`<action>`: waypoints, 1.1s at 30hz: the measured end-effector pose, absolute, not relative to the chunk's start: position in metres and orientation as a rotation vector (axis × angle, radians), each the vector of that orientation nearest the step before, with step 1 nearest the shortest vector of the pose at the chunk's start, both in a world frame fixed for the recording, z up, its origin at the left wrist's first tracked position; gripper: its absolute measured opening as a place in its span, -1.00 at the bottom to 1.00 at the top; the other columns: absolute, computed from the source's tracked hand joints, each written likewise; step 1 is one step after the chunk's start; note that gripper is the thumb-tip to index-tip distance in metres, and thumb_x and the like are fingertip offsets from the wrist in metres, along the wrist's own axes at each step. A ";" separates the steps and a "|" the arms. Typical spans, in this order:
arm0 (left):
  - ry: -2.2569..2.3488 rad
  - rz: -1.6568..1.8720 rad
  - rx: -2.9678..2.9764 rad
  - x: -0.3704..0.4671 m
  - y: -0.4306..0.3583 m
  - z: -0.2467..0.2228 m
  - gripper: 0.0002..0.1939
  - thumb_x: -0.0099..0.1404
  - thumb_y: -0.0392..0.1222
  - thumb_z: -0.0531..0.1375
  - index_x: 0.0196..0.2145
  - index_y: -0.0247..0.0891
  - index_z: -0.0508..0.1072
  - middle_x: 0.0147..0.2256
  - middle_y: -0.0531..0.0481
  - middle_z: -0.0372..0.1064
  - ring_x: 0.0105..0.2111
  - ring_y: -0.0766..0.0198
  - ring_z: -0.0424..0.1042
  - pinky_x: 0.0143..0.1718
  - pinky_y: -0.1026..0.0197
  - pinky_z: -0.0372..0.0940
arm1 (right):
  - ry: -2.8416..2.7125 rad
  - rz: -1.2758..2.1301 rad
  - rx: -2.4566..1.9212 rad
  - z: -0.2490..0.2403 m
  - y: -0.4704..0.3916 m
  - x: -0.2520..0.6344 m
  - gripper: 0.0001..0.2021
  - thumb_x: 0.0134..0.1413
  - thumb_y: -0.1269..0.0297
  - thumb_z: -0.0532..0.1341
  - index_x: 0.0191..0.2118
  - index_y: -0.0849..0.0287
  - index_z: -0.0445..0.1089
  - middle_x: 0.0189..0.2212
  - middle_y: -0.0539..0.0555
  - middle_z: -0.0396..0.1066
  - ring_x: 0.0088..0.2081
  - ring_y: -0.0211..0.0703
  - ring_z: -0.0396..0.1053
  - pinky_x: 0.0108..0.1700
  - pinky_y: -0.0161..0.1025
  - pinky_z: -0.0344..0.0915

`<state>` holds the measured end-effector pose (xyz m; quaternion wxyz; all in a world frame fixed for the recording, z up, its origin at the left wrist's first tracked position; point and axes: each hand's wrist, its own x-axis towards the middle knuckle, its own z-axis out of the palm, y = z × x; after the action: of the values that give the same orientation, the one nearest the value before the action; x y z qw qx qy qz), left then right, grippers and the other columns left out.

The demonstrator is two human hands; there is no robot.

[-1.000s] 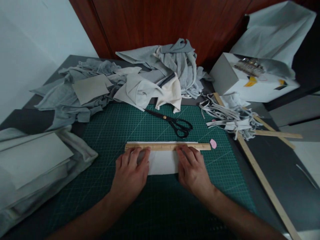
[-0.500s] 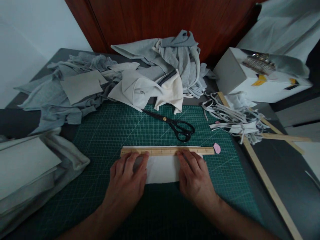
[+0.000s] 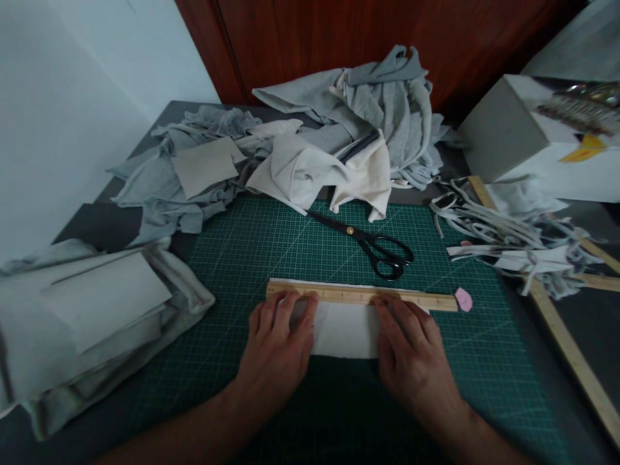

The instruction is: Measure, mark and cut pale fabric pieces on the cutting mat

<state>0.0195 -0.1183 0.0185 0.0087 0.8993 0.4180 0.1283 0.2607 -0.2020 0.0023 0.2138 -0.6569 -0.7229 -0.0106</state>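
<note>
Both forearms bare, no sleeves in view. Left hand [image 3: 276, 345] & right hand [image 3: 411, 355]: no gloves, rings, watch or wristband.

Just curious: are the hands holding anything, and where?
Nothing is gripped. Both the left hand and right hand lie flat on the cloth, fingertips at the ruler.

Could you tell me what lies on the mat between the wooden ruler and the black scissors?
In the head view, only bare green cutting mat lies between the wooden ruler and the black scissors.
</note>
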 end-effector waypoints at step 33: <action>1.286 0.392 2.813 0.019 -0.122 0.019 -0.51 0.45 -0.32 0.12 0.30 -0.27 0.38 0.15 -0.30 0.32 0.12 -0.13 0.29 0.10 -0.21 0.33 | -2.016 -0.127 -1.815 0.002 -0.203 0.262 -0.49 0.24 0.50 0.16 0.29 0.21 0.26 0.21 0.35 0.38 0.16 0.28 0.35 0.09 0.22 0.35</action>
<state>0.0186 -0.1225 0.0187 0.0120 0.9021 0.4126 0.1257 0.2625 -0.2025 0.0020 0.2112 -0.6533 -0.7256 -0.0456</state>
